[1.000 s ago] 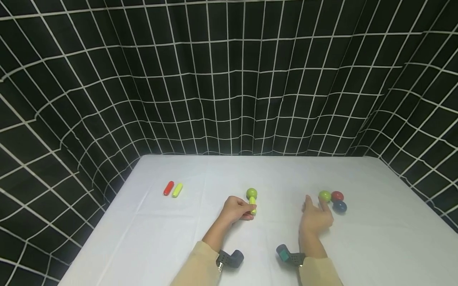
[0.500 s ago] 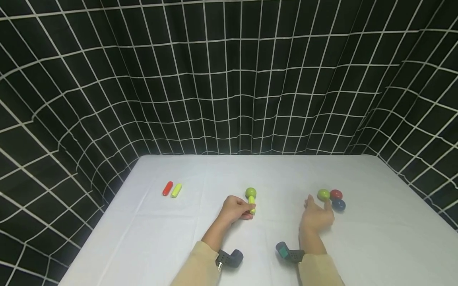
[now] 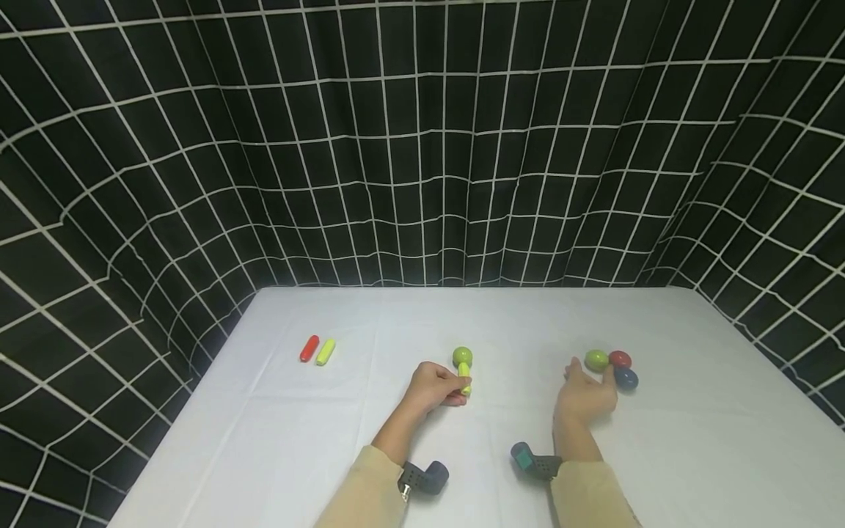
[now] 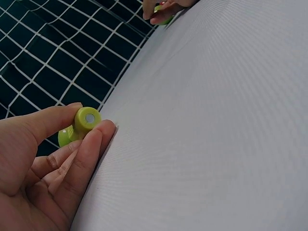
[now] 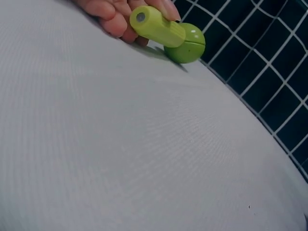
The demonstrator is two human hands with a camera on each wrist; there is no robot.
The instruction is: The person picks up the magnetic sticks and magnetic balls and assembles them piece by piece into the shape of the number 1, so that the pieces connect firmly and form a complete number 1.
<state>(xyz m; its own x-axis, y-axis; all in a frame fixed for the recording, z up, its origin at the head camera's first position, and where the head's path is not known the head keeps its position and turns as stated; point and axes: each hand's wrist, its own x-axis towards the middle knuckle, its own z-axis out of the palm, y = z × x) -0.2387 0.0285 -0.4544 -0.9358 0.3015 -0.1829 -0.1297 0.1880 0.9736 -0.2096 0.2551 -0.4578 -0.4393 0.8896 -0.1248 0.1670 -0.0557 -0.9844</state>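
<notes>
My left hand [image 3: 432, 387] pinches a yellow-green magnetic rod [image 3: 465, 378] between thumb and fingers. A grey metal disc shows at its near end in the left wrist view. The rod's far end meets a green ball [image 3: 463, 356], which in the right wrist view has a seam round it. My right hand [image 3: 584, 400] reaches toward another green ball [image 3: 597, 360] at the right, thumb and finger spread on either side. One fingertip is close to this ball and to a blue ball [image 3: 626, 378]; whether it touches is unclear. A red ball [image 3: 620, 359] lies beside them.
A red rod [image 3: 309, 348] and a second yellow-green rod [image 3: 326, 352] lie side by side at the left of the white-covered table [image 3: 277, 455]. A black cloth with white grid lines [image 3: 422, 147] hangs behind the table and at its sides.
My right hand has shifted slightly right, its fingertips now closer about the green ball. My left hand keeps its pinch on the rod, with hardly any movement.
</notes>
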